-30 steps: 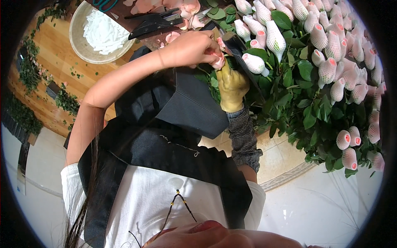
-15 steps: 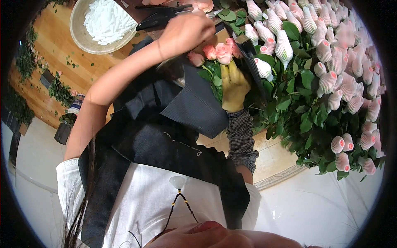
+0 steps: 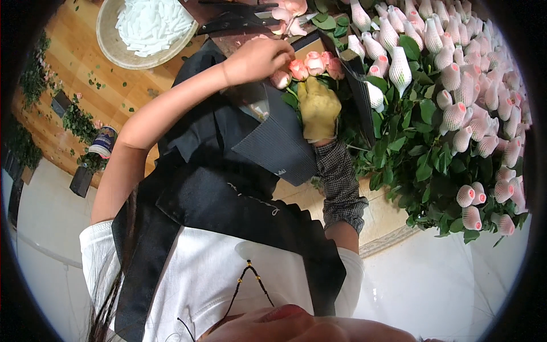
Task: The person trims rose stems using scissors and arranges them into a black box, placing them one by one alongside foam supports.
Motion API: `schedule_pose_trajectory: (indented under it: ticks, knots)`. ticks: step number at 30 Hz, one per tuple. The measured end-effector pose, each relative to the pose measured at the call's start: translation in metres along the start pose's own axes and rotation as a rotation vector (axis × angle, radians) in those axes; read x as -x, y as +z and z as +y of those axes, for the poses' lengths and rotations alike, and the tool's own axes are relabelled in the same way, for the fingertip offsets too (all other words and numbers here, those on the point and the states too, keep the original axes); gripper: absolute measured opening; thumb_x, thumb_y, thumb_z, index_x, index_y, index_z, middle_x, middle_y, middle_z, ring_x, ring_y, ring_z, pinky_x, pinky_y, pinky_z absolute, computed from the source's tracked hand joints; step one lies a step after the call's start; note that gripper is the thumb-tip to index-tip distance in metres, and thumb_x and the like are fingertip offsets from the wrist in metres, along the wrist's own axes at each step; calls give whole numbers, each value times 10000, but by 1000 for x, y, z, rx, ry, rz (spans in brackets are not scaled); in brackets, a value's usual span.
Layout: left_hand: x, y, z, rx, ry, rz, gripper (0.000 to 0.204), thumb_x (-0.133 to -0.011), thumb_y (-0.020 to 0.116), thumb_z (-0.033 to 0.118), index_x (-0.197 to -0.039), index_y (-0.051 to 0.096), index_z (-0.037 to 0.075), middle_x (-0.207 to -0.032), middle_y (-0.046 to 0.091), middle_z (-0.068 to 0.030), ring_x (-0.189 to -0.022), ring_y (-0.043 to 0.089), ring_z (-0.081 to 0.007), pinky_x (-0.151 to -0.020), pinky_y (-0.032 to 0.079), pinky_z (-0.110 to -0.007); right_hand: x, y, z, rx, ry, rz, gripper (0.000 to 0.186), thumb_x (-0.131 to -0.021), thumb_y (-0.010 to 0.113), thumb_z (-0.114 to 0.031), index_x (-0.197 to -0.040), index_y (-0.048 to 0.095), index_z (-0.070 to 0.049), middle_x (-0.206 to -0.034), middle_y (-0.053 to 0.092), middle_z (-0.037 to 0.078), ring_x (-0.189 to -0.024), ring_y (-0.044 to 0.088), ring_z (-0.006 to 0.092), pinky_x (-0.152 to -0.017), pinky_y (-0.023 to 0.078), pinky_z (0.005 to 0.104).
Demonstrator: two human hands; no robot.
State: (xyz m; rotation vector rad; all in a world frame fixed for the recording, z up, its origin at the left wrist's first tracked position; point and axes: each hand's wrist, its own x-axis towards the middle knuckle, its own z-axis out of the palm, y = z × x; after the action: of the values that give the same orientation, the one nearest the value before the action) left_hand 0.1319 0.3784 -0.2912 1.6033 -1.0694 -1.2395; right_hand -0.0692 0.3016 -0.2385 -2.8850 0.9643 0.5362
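In the head view, my bare left hand (image 3: 256,61) reaches in from the left, its fingers bent above the leftmost of a row of pink roses (image 3: 313,64). The fingertips are close to that bloom, but I cannot tell whether they touch or pinch it. My right hand (image 3: 320,111), in a yellow glove, is just below the blooms with its back up and fingers toward them; I cannot tell whether they are clamped on the stems. The roses sit between a brown panel (image 3: 310,45) above and the glove below, with a dark ribbed sheet (image 3: 279,139) in front of me. To my right, netted buds (image 3: 454,117) crowd over green leaves (image 3: 419,165). Loose petals (image 3: 295,27) lie beyond my left hand, near a black tool (image 3: 238,18). Farther left, a bowl (image 3: 113,48) holds white pieces (image 3: 152,25).
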Motion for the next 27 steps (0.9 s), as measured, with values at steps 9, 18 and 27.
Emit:
schedule_pose_trajectory:
  ticks: [9, 18, 27]
  knots:
    - [-15, -8, 15, 140, 116, -561, 512, -836, 702, 83, -1322, 561, 8, -1155, 682, -169, -995, 683, -274, -885, 534, -347, 25, -1, 27, -575, -49, 69, 153, -788, 695, -55, -920, 616, -60, -968, 632, 79, -816, 628, 282, -687, 538, 386]
    - [-48, 7, 13, 103, 340, -705, 484, -775, 730, 62, -1245, 623, 21, -1100, 675, -171, -943, 653, -318, -839, 515, -378, 23, -1, 36, -426, -297, 126, 150, -777, 691, -25, -904, 613, -47, -1002, 599, 93, -870, 626, 292, -662, 532, 403]
    - [-36, 27, 30, -119, 598, -493, 291, -813, 733, 219, -998, 652, 10, -950, 630, -151, -887, 634, -369, -773, 522, -442, 15, 9, 22, -698, 226, -72, 203, -856, 662, -118, -1032, 651, -17, -847, 677, 186, -781, 675, 374, -699, 529, 416]
